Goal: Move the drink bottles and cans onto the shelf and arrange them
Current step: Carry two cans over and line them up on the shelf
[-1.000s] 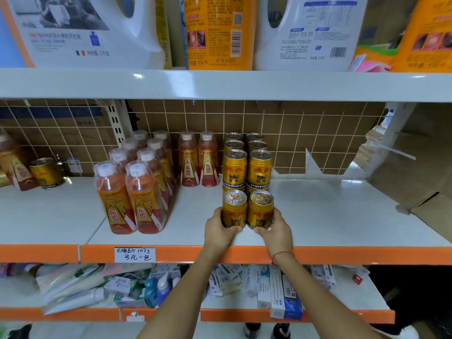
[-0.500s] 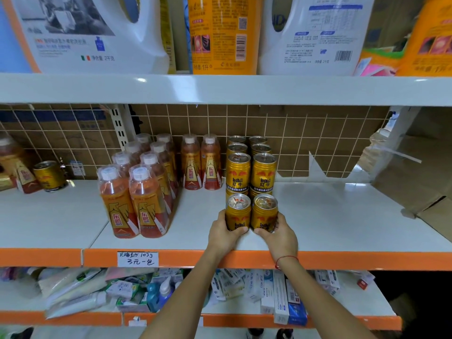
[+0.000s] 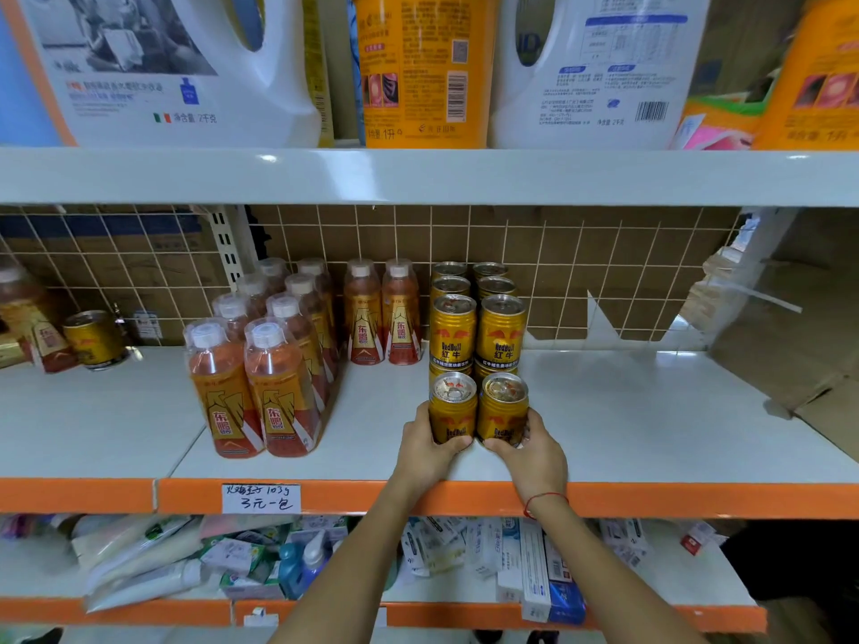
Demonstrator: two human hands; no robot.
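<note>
While on shelf (image 3: 650,425), L hand (image 3: 425,450) fingers curl round left can (image 3: 452,409); R hand (image 3: 534,455) grips right can (image 3: 502,411).

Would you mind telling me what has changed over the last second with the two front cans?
Very little: the left hand and right hand still grip the two front cans on the shelf, just before the rows behind. Nothing was released; the bottles are unchanged.
</note>
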